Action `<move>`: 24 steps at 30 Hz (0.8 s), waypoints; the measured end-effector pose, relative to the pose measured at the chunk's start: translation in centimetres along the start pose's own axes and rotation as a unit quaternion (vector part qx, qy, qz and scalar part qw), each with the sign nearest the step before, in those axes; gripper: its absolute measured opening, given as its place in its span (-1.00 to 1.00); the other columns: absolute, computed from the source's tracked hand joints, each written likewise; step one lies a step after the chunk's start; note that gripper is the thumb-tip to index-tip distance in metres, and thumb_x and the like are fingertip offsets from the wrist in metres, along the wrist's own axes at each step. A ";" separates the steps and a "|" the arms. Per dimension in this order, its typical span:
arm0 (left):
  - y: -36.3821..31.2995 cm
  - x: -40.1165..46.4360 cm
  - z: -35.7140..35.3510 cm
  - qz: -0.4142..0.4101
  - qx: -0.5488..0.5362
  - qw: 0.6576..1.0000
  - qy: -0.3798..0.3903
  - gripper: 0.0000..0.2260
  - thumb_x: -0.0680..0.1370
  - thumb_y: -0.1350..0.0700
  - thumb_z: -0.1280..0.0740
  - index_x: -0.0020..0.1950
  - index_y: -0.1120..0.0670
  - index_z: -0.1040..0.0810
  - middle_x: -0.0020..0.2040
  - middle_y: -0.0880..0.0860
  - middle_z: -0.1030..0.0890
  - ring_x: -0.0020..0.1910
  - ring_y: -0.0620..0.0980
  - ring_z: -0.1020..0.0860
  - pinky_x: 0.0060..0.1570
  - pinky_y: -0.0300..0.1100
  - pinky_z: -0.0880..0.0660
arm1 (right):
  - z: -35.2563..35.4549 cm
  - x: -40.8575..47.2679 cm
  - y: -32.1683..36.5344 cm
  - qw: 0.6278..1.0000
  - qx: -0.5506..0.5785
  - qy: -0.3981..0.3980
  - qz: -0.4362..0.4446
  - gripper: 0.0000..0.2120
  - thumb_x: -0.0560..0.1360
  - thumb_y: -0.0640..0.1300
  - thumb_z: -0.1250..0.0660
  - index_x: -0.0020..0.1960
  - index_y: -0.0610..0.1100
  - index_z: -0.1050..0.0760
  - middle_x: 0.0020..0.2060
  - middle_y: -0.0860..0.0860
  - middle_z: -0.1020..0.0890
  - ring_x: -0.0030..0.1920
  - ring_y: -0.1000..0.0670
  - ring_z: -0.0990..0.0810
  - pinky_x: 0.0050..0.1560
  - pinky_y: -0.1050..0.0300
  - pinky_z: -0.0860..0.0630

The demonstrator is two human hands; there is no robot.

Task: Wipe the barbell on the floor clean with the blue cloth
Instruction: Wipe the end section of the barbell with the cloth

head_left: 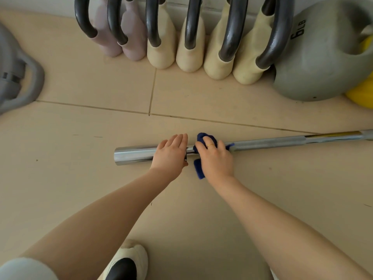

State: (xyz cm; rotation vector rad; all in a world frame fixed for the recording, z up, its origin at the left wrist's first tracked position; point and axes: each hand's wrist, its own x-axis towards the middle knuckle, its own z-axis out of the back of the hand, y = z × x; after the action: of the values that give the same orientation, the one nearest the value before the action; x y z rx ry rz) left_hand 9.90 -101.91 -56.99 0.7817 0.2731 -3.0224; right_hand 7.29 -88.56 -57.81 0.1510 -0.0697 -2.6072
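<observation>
Barbell (262, 142) runs left-right, flat on floor. My right hand (215, 158) grips blue cloth (198, 168) round it; left hand (170, 153) beside it, pressing flat, fingers straight.

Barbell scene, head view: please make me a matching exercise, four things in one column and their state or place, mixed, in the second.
Things:
1. left hand
2. blue cloth
3. grey kettlebell marked 6 LB
4. barbell

States or places:
A. lies along the tiled floor
B. stands at the far right, by the wall
C. rests flat, fingers straight, on the chrome sleeve
D. is wrapped on the shaft under the right hand

Pairs: 1-C, 2-D, 3-B, 4-A
</observation>
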 end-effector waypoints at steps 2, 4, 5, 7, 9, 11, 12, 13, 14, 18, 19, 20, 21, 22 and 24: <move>0.0 0.0 0.0 0.001 0.000 1.000 0.002 -0.30 0.56 -0.03 -0.26 0.53 0.15 0.07 0.53 0.05 -0.12 0.52 0.01 -0.05 0.46 -0.11 -0.06 | 0.4 -0.3 -2.4 0.998 -0.042 -0.007 0.038 -0.63 0.12 -0.27 -0.48 -0.08 -0.09 -0.63 -0.17 -0.08 -0.66 -0.36 -0.16 -0.54 -0.48 0.17 -0.42; -0.1 -0.1 0.1 0.004 0.002 1.000 0.003 -0.31 0.56 -0.02 -0.25 0.53 0.14 0.07 0.52 0.05 -0.13 0.52 0.01 -0.05 0.46 -0.11 -0.05 | 0.6 -0.7 -5.3 0.995 -0.084 -0.011 0.050 -0.63 0.19 -0.28 -0.43 -0.01 -0.08 -0.63 -0.15 -0.09 -0.66 -0.35 -0.17 -0.54 -0.43 0.15 -0.44; -0.2 -0.2 0.0 0.007 0.006 1.000 0.003 -0.32 0.56 0.00 -0.25 0.53 0.15 0.06 0.52 0.05 -0.13 0.52 0.01 -0.04 0.46 -0.11 -0.04 | 0.6 -0.9 -6.9 0.994 -0.099 -0.004 0.043 -0.65 0.22 -0.28 -0.41 -0.01 -0.08 -0.62 -0.14 -0.09 -0.66 -0.34 -0.18 -0.54 -0.42 0.14 -0.45; -0.6 -0.2 -0.1 0.017 0.016 1.000 0.002 -0.34 0.56 0.04 -0.22 0.53 0.17 0.06 0.52 0.07 -0.12 0.53 0.03 -0.02 0.47 -0.09 0.00 | 1.3 -1.4 -9.9 0.991 -0.129 0.035 -0.001 -0.70 0.26 -0.27 -0.45 -0.02 -0.10 -0.62 -0.14 -0.10 -0.66 -0.33 -0.19 -0.54 -0.41 0.12 -0.45; -1.0 -0.3 -0.4 0.016 0.047 0.999 -0.019 -0.32 0.51 0.09 -0.28 0.52 0.21 -0.01 0.50 0.13 -0.19 0.51 0.09 -0.10 0.47 -0.04 -0.05 | 2.5 -1.3 -11.5 0.983 -0.141 0.105 -0.053 -0.70 0.32 -0.25 -0.44 0.05 -0.11 -0.58 -0.04 -0.11 -0.63 -0.22 -0.22 -0.54 -0.35 0.09 -0.45; -1.4 -0.3 -1.0 -0.017 0.090 0.994 -0.068 -0.28 0.30 0.15 -0.45 0.42 0.22 -0.28 0.32 0.17 -0.45 0.34 0.17 -0.40 0.34 0.02 -0.32 | 2.2 -1.0 -10.6 0.979 -0.101 0.145 -0.103 -0.70 0.43 -0.24 -0.32 0.16 -0.12 -0.51 0.10 -0.10 -0.56 -0.05 -0.23 -0.51 -0.25 0.05 -0.46; -1.5 -0.2 -1.5 -0.041 0.112 0.988 -0.099 -0.28 0.21 0.18 -0.48 0.35 0.20 -0.38 0.19 0.16 -0.53 0.21 0.17 -0.49 0.24 0.03 -0.41 | 2.3 -0.8 -9.3 0.981 -0.076 0.143 -0.105 -0.70 0.41 -0.23 -0.32 0.15 -0.12 -0.52 0.09 -0.09 -0.56 -0.06 -0.22 -0.53 -0.26 0.06 -0.49; -1.8 -0.2 -1.7 -0.058 0.132 0.982 -0.123 -0.31 0.16 0.20 -0.48 0.28 0.18 -0.42 0.10 0.13 -0.57 0.10 0.15 -0.52 0.17 0.02 -0.41 | 2.3 -0.7 -7.6 0.986 -0.064 0.127 -0.090 -0.71 0.37 -0.21 -0.37 0.09 -0.11 -0.55 0.04 -0.08 -0.59 -0.12 -0.20 -0.56 -0.32 0.07 -0.51; -2.1 -0.2 -1.8 -0.068 0.145 0.978 -0.134 -0.37 0.15 0.20 -0.49 0.22 0.17 -0.46 0.04 0.11 -0.58 0.03 0.12 -0.53 0.12 -0.02 -0.36 | 2.4 -0.5 -6.0 0.990 -0.049 0.119 -0.062 -0.71 0.35 -0.20 -0.38 0.07 -0.11 -0.57 0.02 -0.08 -0.60 -0.14 -0.20 -0.57 -0.34 0.07 -0.52; -3.4 0.0 -1.6 -0.073 0.194 0.971 -0.121 -0.63 0.12 0.14 -0.55 -0.12 0.08 -0.59 -0.23 0.01 -0.57 -0.22 0.04 -0.58 -0.03 -0.11 -0.32 | 1.5 -0.1 -3.8 0.992 0.020 0.122 0.033 -0.67 0.38 -0.21 -0.34 0.14 -0.09 -0.53 0.14 -0.07 -0.57 -0.08 -0.18 -0.55 -0.30 0.08 -0.46; -3.6 0.2 -1.4 -0.067 0.204 0.970 -0.110 -0.65 0.09 0.15 -0.56 -0.18 0.07 -0.59 -0.27 0.01 -0.56 -0.27 0.03 -0.57 -0.06 -0.11 -0.35 | 1.6 0.0 -4.5 0.994 -0.005 0.092 0.055 -0.68 0.29 -0.21 -0.38 0.04 -0.05 -0.59 0.01 -0.03 -0.63 -0.21 -0.14 -0.56 -0.39 0.15 -0.43; -3.8 0.2 -1.3 -0.062 0.209 0.970 -0.102 -0.67 0.08 0.17 -0.55 -0.21 0.08 -0.59 -0.30 0.02 -0.55 -0.31 0.03 -0.57 -0.08 -0.11 -0.36 | 1.6 -0.2 -5.7 0.994 -0.038 0.074 0.075 -0.71 0.26 -0.20 -0.34 -0.05 -0.01 -0.63 -0.10 0.01 -0.66 -0.31 -0.11 -0.55 -0.45 0.19 -0.40; -4.0 0.3 -1.3 -0.061 0.210 0.970 -0.106 -0.70 0.08 0.22 -0.53 -0.23 0.10 -0.58 -0.31 0.03 -0.54 -0.35 0.04 -0.56 -0.09 -0.10 -0.37 | 1.3 -0.3 -7.2 0.993 -0.055 0.049 0.094 -0.71 0.28 -0.18 -0.24 -0.08 0.01 -0.63 -0.17 0.02 -0.66 -0.36 -0.10 -0.54 -0.47 0.21 -0.39; -4.3 0.3 -1.2 -0.059 0.213 0.969 -0.110 -0.72 0.08 0.26 -0.50 -0.25 0.11 -0.58 -0.33 0.04 -0.54 -0.37 0.06 -0.55 -0.09 -0.08 -0.40 | 1.3 -0.5 -8.9 0.993 -0.055 0.054 0.095 -0.70 0.32 -0.17 -0.18 -0.09 0.01 -0.63 -0.19 0.02 -0.67 -0.36 -0.11 -0.54 -0.47 0.21 -0.39; -4.8 0.0 -1.0 -0.058 0.214 0.968 -0.120 -0.74 0.10 0.32 -0.42 -0.26 0.13 -0.60 -0.34 0.06 -0.54 -0.40 0.07 -0.54 -0.13 -0.12 -0.52 | 1.6 -1.1 -12.5 0.994 -0.071 0.055 0.067 -0.78 0.33 -0.17 -0.28 -0.07 -0.02 -0.62 -0.16 -0.02 -0.67 -0.33 -0.15 -0.55 -0.43 0.18 -0.42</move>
State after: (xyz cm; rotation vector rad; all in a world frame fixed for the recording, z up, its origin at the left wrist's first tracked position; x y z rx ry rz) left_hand 10.10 -96.98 -57.06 0.4068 -0.3620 -3.2865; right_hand 1.74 -77.16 -57.09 0.2306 0.1402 -2.4556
